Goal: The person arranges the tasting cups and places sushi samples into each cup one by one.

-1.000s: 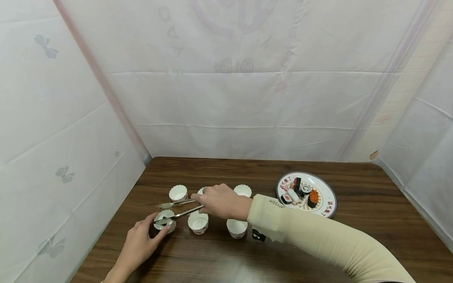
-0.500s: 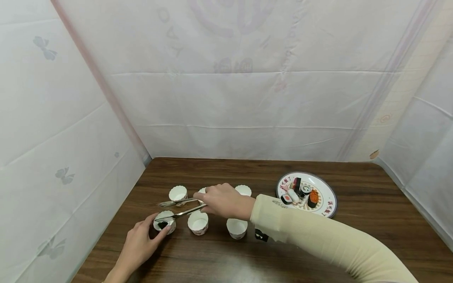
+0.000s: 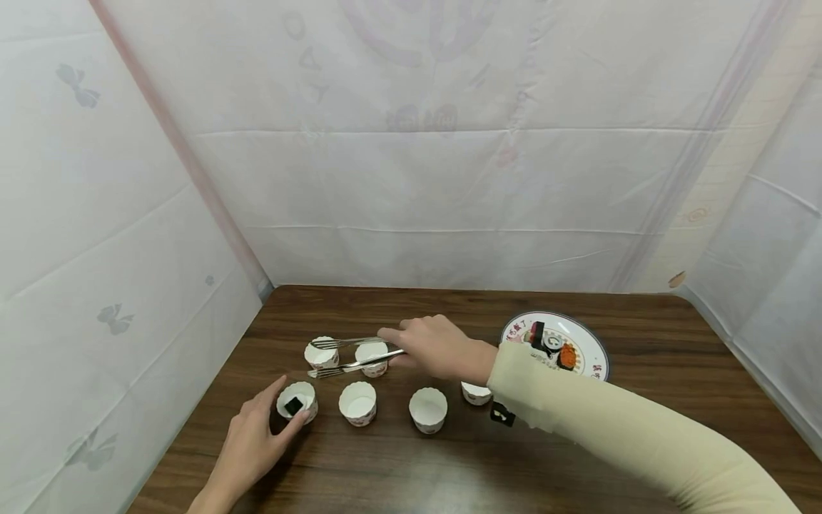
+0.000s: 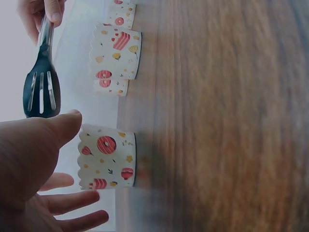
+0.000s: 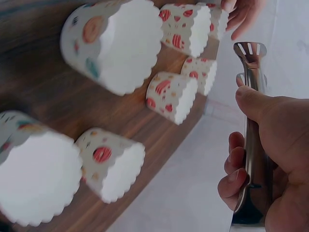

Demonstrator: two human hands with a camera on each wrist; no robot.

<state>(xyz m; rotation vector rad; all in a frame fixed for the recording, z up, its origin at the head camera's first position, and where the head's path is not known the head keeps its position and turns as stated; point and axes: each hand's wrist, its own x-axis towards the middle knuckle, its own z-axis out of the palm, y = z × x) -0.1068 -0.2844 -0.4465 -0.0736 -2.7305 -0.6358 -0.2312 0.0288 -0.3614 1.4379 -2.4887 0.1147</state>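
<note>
At the left front stands a white paper baking cup [image 3: 306,395] with a small black piece [image 3: 293,406] inside. My left hand [image 3: 255,430] holds that cup at its sides, the thumb and fingers spread around it; the left wrist view shows its printed wall [image 4: 108,162]. In my right hand [image 3: 437,348] are metal serving tongs [image 3: 359,366], their slotted ends spread apart above the back-left cups and holding nothing. The right wrist view shows my fingers wrapped around the tongs' handle [image 5: 253,159]. My sleeve hides part of the cups on the right.
More baking cups stand about: one in front [image 3: 357,404], another to its right [image 3: 428,410], two at the back left. A round plate [image 3: 597,348] with toy-like sushi pieces [image 3: 568,355] lies at the right. White sheets [image 3: 411,178] enclose the brown table [image 3: 385,471].
My right hand has lifted the tongs from the left front cup and moved right and back. The black piece stays in that cup. My left hand has hardly moved.
</note>
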